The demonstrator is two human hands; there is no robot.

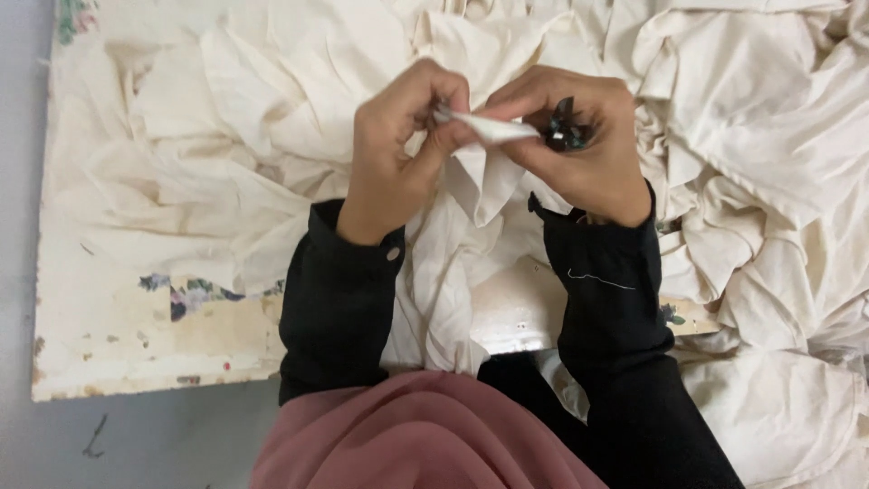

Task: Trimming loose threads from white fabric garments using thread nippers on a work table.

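Observation:
My left hand (398, 149) pinches the edge of a cream cloth piece (466, 195) that hangs down between my wrists. My right hand (579, 145) grips the same folded edge (493, 129) and also holds a small dark metal tool (566, 131), likely a thread snip, in its fingers. Both hands are close together above a big pile of cream cloth (272, 118). Black sleeves cover both forearms.
A worn, stained worktable (136, 335) lies under the cloth, its front edge near my left arm. More cream cloth pieces (778, 181) are heaped to the right and spill over the edge. A pink garment (416, 435) covers my lap. Grey floor (18, 272) shows at left.

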